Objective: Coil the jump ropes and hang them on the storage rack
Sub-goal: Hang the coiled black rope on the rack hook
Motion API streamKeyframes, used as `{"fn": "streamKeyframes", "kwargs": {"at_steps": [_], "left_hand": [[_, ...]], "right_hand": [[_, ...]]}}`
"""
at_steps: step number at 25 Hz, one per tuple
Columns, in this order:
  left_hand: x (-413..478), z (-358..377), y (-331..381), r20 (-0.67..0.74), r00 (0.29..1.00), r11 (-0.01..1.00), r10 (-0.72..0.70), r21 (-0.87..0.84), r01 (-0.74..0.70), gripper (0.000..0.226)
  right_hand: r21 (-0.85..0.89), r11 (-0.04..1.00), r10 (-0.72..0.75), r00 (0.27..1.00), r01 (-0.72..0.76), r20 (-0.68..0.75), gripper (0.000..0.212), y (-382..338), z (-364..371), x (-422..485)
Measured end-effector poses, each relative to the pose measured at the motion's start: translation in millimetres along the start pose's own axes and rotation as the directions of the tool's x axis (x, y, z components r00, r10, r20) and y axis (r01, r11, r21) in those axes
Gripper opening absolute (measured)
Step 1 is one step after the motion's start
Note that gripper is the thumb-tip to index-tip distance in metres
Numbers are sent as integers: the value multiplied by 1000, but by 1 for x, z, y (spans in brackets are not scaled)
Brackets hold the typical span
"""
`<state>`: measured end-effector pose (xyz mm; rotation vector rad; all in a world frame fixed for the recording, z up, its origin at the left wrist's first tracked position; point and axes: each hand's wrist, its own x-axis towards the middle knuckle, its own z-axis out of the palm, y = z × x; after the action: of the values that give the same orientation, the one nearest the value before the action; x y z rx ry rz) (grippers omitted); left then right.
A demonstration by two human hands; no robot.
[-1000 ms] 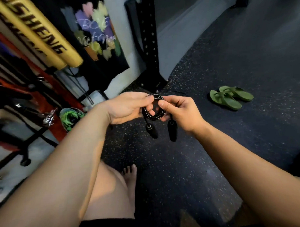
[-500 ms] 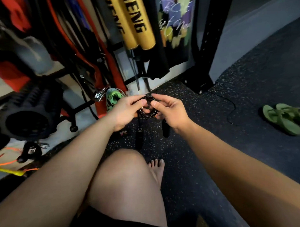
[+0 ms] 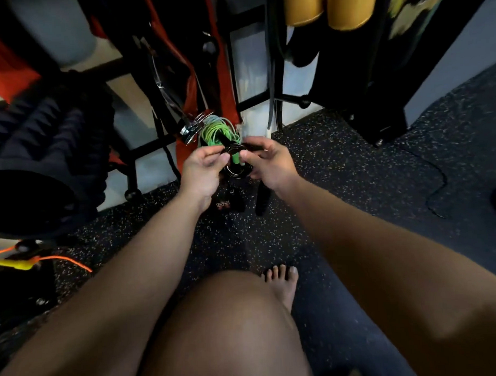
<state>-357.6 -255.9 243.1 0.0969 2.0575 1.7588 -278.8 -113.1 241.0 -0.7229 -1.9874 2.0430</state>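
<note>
I record the left hand (image 3: 202, 168) and right hand (image 3: 270, 166), fingers pinching the black coiled jump rope (image 3: 238, 172), just beside the green rope (image 3: 215, 130).

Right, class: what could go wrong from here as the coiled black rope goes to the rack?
1. Left hand and right hand only pinch the thin black coiled jump rope at its edges; a slack grip might let the loops spring open.
2. Its black handles dangle below and could snag.
3. The green coiled jump rope hangs right behind, so the two may tangle.
</note>
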Motion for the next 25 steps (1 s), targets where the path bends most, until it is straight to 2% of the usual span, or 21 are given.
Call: {"fn": "streamKeyframes", "kwargs": {"at_steps": [5,10,12,16,20,21,24,25], "left_hand": [[35,12,-26,-165,984,996,67,72,-55,18],[62,22,-37,-195,971,989,137,75,-124,20],[69,22,-36,-203,969,988,140,88,-124,20],[79,19,-46,-193,975,993,108,68,-97,21],[100,17,-46,-229,968,995,100,45,-92,22],[99,18,-47,-215,970,994,110,48,-103,22],[126,12,-43,-262,965,1000,1,-29,-9,19],[129,13,-43,-292,956,1000,-24,-5,23,17]], "right_hand": [[-76,997,-11,999,8,-37,29,20,11,42],[-170,977,-154,976,127,-156,26,42,17,69],[-170,976,-168,972,139,-165,25,44,20,76],[-106,992,-80,986,65,-144,25,54,22,89],[177,976,135,991,-131,-9,28,63,23,106],[196,966,171,985,-168,0,28,63,26,113],[199,957,220,975,-212,-19,27,56,37,137],[217,954,215,976,-206,-18,28,55,40,145]]}}
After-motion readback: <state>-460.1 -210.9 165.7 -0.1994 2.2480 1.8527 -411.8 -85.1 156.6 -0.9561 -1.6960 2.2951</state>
